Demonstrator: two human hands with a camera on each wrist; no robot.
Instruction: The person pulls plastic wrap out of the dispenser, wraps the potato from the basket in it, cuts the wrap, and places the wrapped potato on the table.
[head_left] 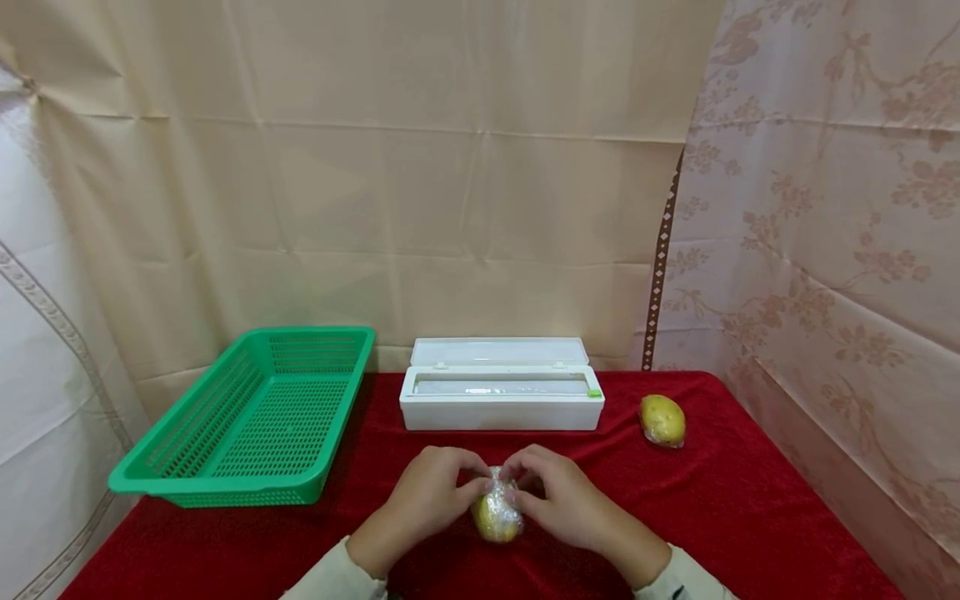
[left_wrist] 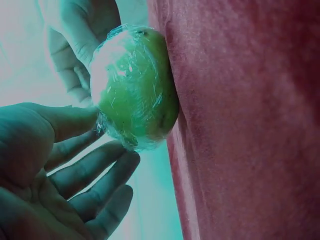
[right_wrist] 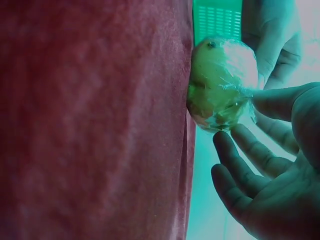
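Observation:
A potato (head_left: 498, 518) wrapped in shiny cling film (left_wrist: 112, 75) rests on the red cloth between my hands. My left hand (head_left: 435, 492) pinches the film at the potato's upper side between thumb and forefinger; its other fingers (left_wrist: 107, 170) spread loosely below. From the opposite side my right hand (head_left: 558, 496) pinches the film in the same manner, with its remaining fingers (right_wrist: 245, 165) apart and slightly bent. In the right wrist view, crinkled folds cover the potato (right_wrist: 215, 75), and a dark spot shows near its end.
Behind the hands stands a white cling film dispenser (head_left: 502, 415) with its clear lid (head_left: 498, 350) raised and a green slider (head_left: 594, 393). A green perforated basket (head_left: 326, 454) sits at the left. Another film-wrapped potato (head_left: 662, 419) lies at the right on the red cloth (head_left: 750, 517).

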